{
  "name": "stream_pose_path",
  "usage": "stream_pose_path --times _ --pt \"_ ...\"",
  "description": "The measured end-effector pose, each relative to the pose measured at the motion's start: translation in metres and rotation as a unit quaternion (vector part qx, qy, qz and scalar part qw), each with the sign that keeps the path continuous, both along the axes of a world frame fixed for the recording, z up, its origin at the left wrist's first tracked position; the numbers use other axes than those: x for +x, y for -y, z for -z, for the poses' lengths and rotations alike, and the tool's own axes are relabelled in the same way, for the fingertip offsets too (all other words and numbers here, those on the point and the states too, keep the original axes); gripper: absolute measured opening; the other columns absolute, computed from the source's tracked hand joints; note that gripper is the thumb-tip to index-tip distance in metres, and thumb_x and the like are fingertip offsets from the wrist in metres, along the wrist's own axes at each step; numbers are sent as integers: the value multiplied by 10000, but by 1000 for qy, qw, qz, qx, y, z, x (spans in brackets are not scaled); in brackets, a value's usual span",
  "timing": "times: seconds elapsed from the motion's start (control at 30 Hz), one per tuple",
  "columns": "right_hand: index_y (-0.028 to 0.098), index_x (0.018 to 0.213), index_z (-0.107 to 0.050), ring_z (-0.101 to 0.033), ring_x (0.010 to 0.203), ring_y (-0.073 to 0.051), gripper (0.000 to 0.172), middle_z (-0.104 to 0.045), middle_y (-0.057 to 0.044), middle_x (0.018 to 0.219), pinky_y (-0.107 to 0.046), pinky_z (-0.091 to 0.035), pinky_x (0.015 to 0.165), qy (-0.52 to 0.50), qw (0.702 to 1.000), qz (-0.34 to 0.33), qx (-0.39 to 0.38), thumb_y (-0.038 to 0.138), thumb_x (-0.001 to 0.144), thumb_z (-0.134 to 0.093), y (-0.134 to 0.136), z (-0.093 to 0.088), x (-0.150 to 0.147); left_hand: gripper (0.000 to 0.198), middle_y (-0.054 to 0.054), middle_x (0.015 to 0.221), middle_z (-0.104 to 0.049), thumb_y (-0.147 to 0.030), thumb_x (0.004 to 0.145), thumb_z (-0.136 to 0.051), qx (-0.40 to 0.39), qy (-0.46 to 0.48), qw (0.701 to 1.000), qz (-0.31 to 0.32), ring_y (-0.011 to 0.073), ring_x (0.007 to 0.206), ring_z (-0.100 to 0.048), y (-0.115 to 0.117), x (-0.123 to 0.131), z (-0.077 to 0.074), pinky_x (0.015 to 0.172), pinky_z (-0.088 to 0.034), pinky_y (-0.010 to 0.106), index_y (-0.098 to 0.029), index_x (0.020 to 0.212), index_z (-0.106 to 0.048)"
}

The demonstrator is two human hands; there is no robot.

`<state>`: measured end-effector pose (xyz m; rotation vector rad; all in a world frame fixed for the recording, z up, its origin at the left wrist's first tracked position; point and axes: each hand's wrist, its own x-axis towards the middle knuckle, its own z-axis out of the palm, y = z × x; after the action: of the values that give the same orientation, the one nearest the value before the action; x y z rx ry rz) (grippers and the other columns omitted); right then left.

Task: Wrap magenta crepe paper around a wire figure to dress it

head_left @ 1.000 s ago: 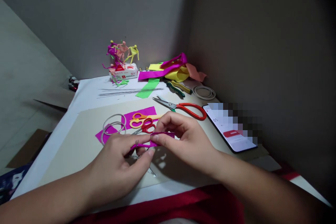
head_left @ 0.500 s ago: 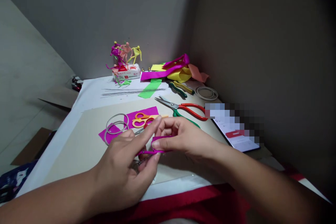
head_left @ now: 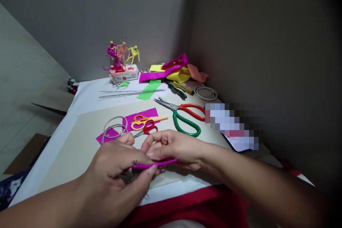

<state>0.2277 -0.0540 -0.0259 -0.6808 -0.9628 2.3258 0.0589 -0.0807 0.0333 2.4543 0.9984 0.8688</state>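
Note:
My left hand (head_left: pixel 114 171) and my right hand (head_left: pixel 171 148) both pinch a narrow magenta crepe-paper strip (head_left: pixel 155 164) held out between them. Thin wire pokes out below my left hand, though its end is hidden. Just beyond my hands lie small red-handled scissors (head_left: pixel 148 128) and orange-handled scissors (head_left: pixel 141 121), on a magenta paper piece (head_left: pixel 107 137). Beside that piece sits a loop of grey wire (head_left: pixel 114 127). Large scissors with red and green handles (head_left: pixel 185 123) lie to the right of them.
A beige board (head_left: pixel 77 149) lies on a white-covered table (head_left: pixel 88 91). Farther back are straight steel wires (head_left: pixel 130 93), a green paper strip (head_left: pixel 149 89), pliers (head_left: pixel 180 89), a wire coil (head_left: pixel 206 92), crepe paper (head_left: pixel 165 71), and wire figures (head_left: pixel 123 53) on a box (head_left: pixel 124 73). A blurred phone (head_left: pixel 235 139) lies right.
Both hands have moved lower and closer to me, and the magenta strip now stretches straighter between them. The green handle of the large scissors is fully uncovered.

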Motion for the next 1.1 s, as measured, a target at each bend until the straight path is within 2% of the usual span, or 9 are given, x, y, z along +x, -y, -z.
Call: stream_pose_path --times 0.13,0.2,0.3,0.4,0.6,0.73,0.83,0.93,1.1 --pt "113 831 -648 -588 650 -90 263 -668 -54 820 -222 -450 651 -3 980 163 112 370 847 -594 -3 -9 9 162 -51 453 -591 -163 750 -587 -101 23 992 -72 79 394 -513 -7 -2 -5 424 -416 168 -190 602 -647" --pt "128 875 -658 -593 751 -118 290 -659 -59 863 -246 -451 724 -8 961 200 190 404 862 -573 -2 -14 13 154 -60 429 -554 -177 744 -594 -146 51 982 -111 73 368 -482 -10 -2 -5 368 -376 157 -185 596 -637" --pt "155 903 -654 -579 827 -131 184 -640 -37 886 -249 -446 765 32 947 198 249 296 789 -685 2 -21 16 135 -65 415 -523 -182 732 -601 -184 92 969 -136 66 354 -450 -10 0 -4 345 -346 152 -176 601 -632" --pt "158 846 -641 -542 725 -90 101 -610 0 808 -201 -431 672 70 946 203 243 184 766 -697 6 -24 15 133 -58 429 -517 -202 730 -623 -220 109 960 -138 63 379 -436 -11 -1 -2 361 -333 153 -167 601 -632" --pt "156 818 -623 -466 620 -58 120 -556 30 702 -170 -359 581 47 963 188 187 232 771 -704 6 -16 13 352 -25 457 -511 -339 872 -529 -383 156 908 -62 91 471 -461 -19 -11 6 500 -404 202 -166 571 -584" --pt "163 845 -616 -497 631 -72 121 -572 19 733 -201 -395 624 19 971 169 168 264 800 -664 6 -15 14 414 -24 430 -481 -334 902 -503 -408 175 895 -43 96 486 -453 -22 -13 8 551 -412 221 -169 523 -539" --pt "159 900 -633 -577 785 -126 128 -635 -34 877 -268 -450 760 32 952 186 239 188 845 -521 5 -18 18 402 -30 425 -458 -335 898 -507 -435 195 878 -39 89 460 -419 -22 -12 7 508 -383 218 -168 535 -544" --pt "144 978 -619 -596 903 -165 317 -652 -65 962 -315 -469 835 127 875 201 421 35 739 -441 2 -18 24 411 -36 416 -438 -344 900 -503 -453 205 867 -40 79 442 -388 -21 -12 6 481 -353 208 -163 532 -535" --pt "117 1221 -508 -551 1088 -232 502 -596 -155 1177 -387 -471 898 229 609 199 733 56 723 -520 -4 -6 23 417 -37 431 -450 -356 913 -483 -435 186 880 -44 86 464 -402 -21 -13 7 514 -364 216 -167 545 -536"
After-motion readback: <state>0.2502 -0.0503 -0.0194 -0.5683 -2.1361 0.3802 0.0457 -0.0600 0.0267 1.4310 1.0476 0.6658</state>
